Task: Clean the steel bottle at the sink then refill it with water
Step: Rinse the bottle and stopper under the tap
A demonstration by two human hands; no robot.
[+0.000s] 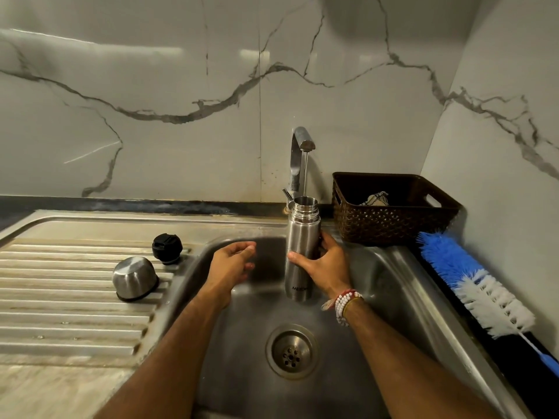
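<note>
My right hand [325,264] grips the steel bottle [301,237] upright over the sink basin [390,285]. The bottle's mouth is open and sits right under the tap [298,158]. A thin stream of water falls from the spout into the mouth. Left of the bottle, my left hand [231,263] hovers over the basin with loosely curled fingers, holding nothing. On the ribbed drainboard [60,316] lie the bottle's steel cup lid [134,278], upside down, and its black stopper [167,247].
A dark woven basket [393,219] holding a cloth stands on the counter right of the tap. A blue and white bottle brush [472,282] lies along the sink's right edge. The drain [292,352] sits in the basin's middle. Marble walls close the back and right.
</note>
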